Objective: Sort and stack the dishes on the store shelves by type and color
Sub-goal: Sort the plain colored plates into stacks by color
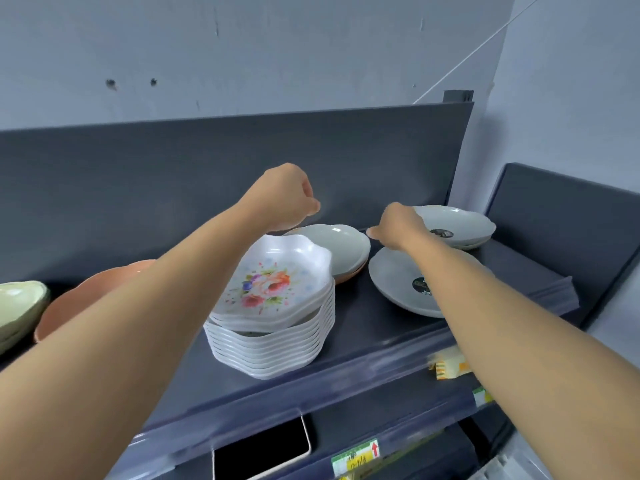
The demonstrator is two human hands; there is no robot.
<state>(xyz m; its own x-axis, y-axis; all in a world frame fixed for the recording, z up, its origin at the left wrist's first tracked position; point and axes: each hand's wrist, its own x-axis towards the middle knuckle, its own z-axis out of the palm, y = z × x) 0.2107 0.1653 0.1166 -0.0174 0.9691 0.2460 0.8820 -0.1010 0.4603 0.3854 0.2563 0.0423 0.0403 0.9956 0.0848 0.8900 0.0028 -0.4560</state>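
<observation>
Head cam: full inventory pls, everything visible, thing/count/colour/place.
floral plates: one stack, exact count unclear, white with flower print, shelf centre front
grey bowls: small stack on a peach bowl, behind the floral plates
grey plate: one, grey with dark sticker, shelf right front
grey dishes: about two stacked, grey with dark sticker, shelf right rear
peach bowl: one, peach, shelf left, partly hidden by the left forearm
green bowls: small stack, pale green, far left edge
shelf: one, dark grey, with back panel
price tags: several, yellow and green, on shelf rails below
left hand: loosely closed, empty, above the grey bowls
right hand: reaching between the grey stacks, grip unclear
</observation>
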